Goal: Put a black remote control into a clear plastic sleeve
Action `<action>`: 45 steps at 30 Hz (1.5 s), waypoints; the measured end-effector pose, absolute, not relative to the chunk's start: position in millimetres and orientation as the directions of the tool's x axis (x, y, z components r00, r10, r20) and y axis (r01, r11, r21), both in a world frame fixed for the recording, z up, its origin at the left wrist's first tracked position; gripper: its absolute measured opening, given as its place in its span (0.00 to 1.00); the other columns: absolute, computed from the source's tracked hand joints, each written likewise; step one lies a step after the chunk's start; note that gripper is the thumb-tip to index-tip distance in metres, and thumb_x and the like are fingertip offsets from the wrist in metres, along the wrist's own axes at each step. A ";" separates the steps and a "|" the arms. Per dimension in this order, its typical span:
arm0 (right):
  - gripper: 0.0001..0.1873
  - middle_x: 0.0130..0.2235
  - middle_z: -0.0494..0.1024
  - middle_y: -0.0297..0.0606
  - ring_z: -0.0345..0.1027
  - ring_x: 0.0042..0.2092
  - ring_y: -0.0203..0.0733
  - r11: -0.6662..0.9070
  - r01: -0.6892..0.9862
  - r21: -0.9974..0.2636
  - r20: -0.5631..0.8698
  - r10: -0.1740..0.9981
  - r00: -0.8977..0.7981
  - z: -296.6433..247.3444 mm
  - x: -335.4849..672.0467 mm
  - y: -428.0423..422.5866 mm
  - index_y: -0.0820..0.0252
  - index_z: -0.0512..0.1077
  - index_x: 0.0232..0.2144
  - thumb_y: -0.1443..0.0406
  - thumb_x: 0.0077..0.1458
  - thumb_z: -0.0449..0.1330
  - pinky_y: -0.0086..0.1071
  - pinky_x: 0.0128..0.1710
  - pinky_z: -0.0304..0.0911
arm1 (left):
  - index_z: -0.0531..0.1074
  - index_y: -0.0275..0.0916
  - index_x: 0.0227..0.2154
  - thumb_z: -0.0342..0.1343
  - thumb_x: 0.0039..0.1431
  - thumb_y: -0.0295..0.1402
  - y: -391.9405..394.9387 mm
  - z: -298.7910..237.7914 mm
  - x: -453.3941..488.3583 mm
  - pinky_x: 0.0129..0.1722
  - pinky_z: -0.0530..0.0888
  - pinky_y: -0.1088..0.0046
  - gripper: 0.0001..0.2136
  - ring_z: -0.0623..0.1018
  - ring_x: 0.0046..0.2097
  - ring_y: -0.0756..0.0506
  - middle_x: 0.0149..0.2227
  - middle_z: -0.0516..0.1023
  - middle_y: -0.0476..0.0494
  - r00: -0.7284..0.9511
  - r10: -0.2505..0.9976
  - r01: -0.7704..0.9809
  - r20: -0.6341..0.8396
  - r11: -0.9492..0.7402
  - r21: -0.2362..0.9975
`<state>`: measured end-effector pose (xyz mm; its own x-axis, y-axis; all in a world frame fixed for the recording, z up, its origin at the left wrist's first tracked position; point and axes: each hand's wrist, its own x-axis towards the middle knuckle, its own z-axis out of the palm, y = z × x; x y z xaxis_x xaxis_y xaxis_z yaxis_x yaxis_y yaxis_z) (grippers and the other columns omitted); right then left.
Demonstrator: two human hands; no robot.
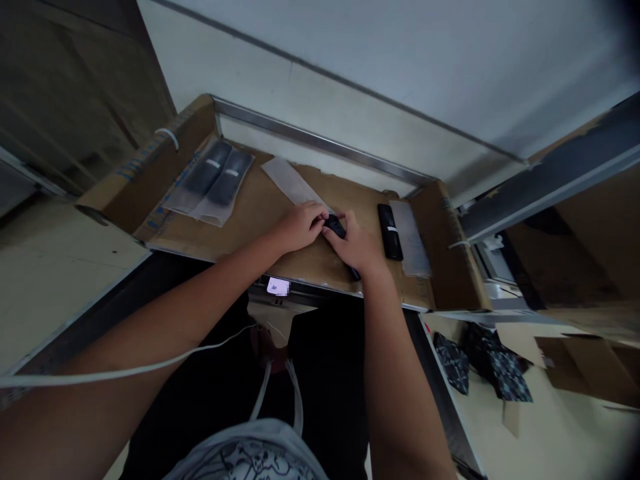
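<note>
Two bare hands meet over my brown cardboard-lined worktop [250, 213]: the right hand [359, 245] is wrapped around a slim black handheld device [335, 225]; the left hand [302, 227] bunches at its far end, its grip I cannot tell. Just beyond lies a flat translucent plastic sleeve [287, 179]. I fear a rough tug could crease it, or slack right fingers drop the device.

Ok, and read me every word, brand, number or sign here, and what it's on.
Nothing readable.
Blue print on the left cardboard wall: too blurred.
White labels on the two bagged black items: too small.
White label on the far-right black item: too small.
White card at the front: marks too small, partly pixelated.
Held black item: no text visible.
Grey garment: line drawing, no legible words.
</note>
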<state>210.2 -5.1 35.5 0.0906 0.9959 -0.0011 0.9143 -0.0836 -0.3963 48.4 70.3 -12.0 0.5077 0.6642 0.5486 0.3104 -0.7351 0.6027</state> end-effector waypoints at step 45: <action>0.18 0.48 0.74 0.50 0.66 0.52 0.54 0.203 0.853 -0.481 0.370 0.929 -0.012 -0.1 194.7 6.9 0.59 0.68 0.47 0.60 0.54 0.57 0.46 0.53 0.62 | 0.61 0.41 0.32 0.50 0.54 0.20 73.3 -9.6 44.4 0.37 0.67 0.68 0.09 0.69 0.33 0.47 0.31 0.70 0.47 0.494 0.700 0.312 0.515 -0.696 0.647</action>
<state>194.7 6.9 -0.1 -0.0125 0.9288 0.3703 0.8528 0.2033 -0.4811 44.4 73.3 -9.6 0.4940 0.7004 0.5152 0.3122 -0.6959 0.6467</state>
